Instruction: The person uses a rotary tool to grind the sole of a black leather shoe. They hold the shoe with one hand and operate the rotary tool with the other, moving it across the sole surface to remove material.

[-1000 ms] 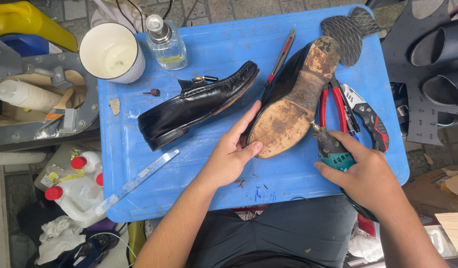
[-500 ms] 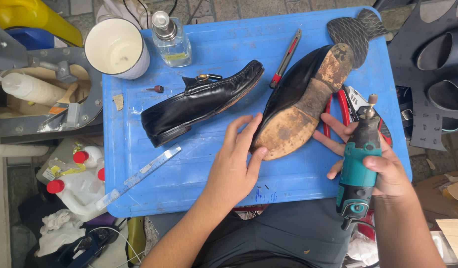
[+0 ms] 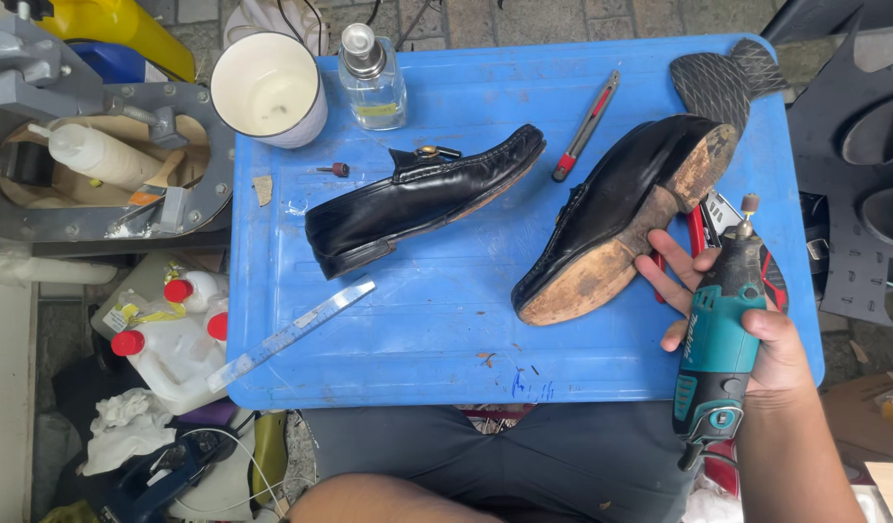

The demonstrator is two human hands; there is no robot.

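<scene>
Wrapped in the right hand (image 3: 746,329) is a teal and grey handheld rotary grinder (image 3: 719,339), its small sanding tip pointing up past the blue plastic tray's (image 3: 417,329) right edge. Fingertips lie just beside the worn tan sole of a black leather loafer (image 3: 625,218) lying on its side; a second black loafer (image 3: 417,194) rests mid-tray. Only a forearm shows at the bottom edge, so the left hand's grip cannot be judged. A white cup (image 3: 269,87) and a clear glass bottle (image 3: 372,82) sit at the tray's far edge.
</scene>
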